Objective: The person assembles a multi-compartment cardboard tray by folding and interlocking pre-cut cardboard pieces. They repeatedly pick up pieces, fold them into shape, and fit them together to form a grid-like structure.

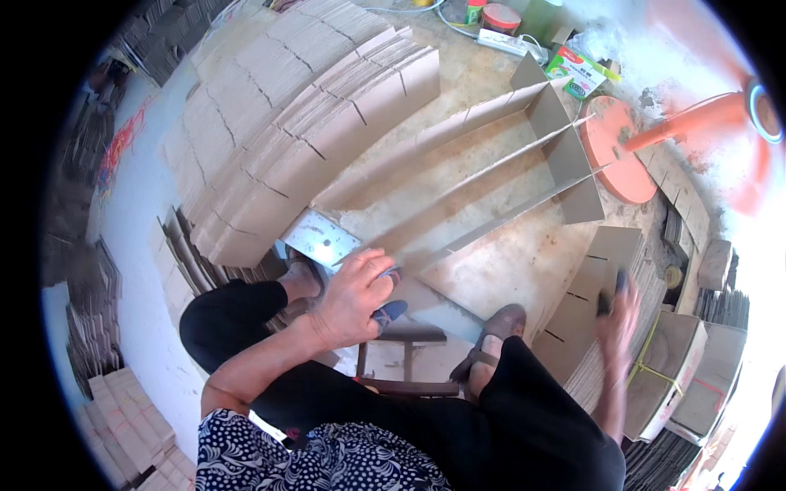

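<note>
My left hand (356, 299) is raised over my lap near the end of the long cardboard strips. Its fingers are loosely curled, thumb and forefinger apart, with dark blue coverings on them and nothing visible between. My right hand (621, 323), blurred, is over a stack of slotted cardboard strips (602, 262) at the right. Its dark-covered thumb and finger show a gap, with no strip seen between them. In front of me, three long cardboard strips (491, 168) stand on edge on the board. At their far right ends they meet a cardboard cross strip (565, 151).
A large pile of slotted cardboard strips (327, 123) occupies the left. An orange fan stand (622, 151) is at the far right, beside a green-and-white box (575, 72). A power strip (509, 45) and jars lie at the back. Tied cardboard bundles (667, 360) stand at the right.
</note>
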### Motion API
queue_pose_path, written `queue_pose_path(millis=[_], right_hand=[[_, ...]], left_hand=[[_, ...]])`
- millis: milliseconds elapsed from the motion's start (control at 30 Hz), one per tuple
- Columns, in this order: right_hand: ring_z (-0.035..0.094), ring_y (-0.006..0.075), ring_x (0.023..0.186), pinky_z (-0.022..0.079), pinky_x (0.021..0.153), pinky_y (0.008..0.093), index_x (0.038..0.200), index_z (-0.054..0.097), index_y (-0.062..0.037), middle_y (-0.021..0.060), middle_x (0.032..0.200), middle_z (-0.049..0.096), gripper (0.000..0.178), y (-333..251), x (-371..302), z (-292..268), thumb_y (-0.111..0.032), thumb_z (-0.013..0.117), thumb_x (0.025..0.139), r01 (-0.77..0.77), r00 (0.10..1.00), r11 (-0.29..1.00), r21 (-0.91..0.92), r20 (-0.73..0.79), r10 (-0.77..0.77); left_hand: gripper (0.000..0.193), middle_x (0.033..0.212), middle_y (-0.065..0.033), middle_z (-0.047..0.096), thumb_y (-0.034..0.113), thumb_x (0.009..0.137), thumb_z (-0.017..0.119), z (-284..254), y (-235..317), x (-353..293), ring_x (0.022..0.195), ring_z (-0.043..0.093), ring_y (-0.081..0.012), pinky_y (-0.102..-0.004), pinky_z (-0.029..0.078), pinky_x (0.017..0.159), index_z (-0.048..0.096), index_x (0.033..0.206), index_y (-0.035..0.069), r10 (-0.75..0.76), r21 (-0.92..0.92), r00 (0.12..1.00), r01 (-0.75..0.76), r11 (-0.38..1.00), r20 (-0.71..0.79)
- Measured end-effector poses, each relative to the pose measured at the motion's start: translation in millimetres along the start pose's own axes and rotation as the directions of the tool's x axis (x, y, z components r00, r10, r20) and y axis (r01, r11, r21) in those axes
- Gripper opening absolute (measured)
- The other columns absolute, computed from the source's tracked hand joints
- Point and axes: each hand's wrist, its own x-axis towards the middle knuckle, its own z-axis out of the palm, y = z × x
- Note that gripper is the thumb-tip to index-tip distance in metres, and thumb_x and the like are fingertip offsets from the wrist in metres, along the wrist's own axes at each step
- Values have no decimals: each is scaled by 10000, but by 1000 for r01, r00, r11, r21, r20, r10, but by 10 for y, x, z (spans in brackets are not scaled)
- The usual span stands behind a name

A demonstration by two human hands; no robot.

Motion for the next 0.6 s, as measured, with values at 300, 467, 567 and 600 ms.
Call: queue_pose_path(millis=[300,467,567,600], right_hand=[[349,413,1302,333,1045,496,1324,422,24,258,1436,304,789,-552,-1468,80,-63,753,613,-498,865,855,-145,-4,502],[324,412,1322,353,1042,467,1264,438,12,247,1447,293,780,-118,-1471,292,-46,738,547,-542,835,839,-44,81,544],[352,378,1265,369,1011,431,1236,455,6,223,1389,341,694,115,-1558,198,-59,711,594,-557,827,789,259,85,556],[364,360,1238,373,997,420,1227,463,5,214,1361,360,654,114,-1565,150,-65,699,621,-565,815,754,335,82,574]], left_hand=[[211,787,-161,587,-37,685,593,559,135,-224,772,587,-362,-454,463,642,536,886,0,-226,-88,972,221,971,-55],[263,753,-155,576,-66,633,552,867,155,-61,726,580,-356,-457,457,615,542,881,21,-180,-111,948,155,982,-263],[245,787,-169,597,-26,686,578,880,198,-8,759,590,-376,-463,463,637,529,920,24,-217,-115,950,195,974,-226],[239,805,-178,604,-4,705,587,851,225,-19,775,592,-386,-468,464,647,521,934,21,-246,-141,948,221,965,-202]])
